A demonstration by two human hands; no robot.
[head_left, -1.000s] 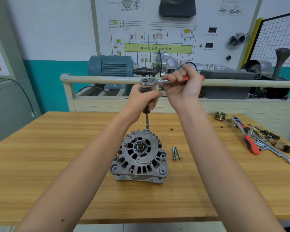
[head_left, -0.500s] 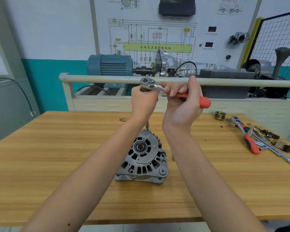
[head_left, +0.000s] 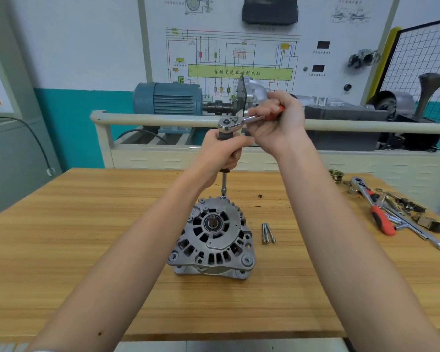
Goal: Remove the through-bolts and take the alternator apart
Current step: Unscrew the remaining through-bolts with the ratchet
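A grey alternator (head_left: 214, 240) stands on the wooden bench (head_left: 61, 250), pulley end up. A ratchet (head_left: 233, 122) with a red handle sits on top of a long extension bar (head_left: 224, 184) whose socket meets the alternator's far rim. My left hand (head_left: 222, 151) grips the black upper part of the extension, just under the ratchet head. My right hand (head_left: 277, 123) grips the ratchet's handle, which points to the right. Removed through-bolts (head_left: 268, 233) lie side by side on the bench, right of the alternator.
A second red-handled ratchet (head_left: 374, 207), long bars and small parts lie at the bench's right end, with a brass pulley (head_left: 336, 174) behind them. A pale rail (head_left: 150, 120) and a training rig with a blue motor (head_left: 167, 97) stand behind the bench.
My right hand swung the ratchet handle toward me and to the right, then back up and away to about where it began. My left hand kept hold of the extension.
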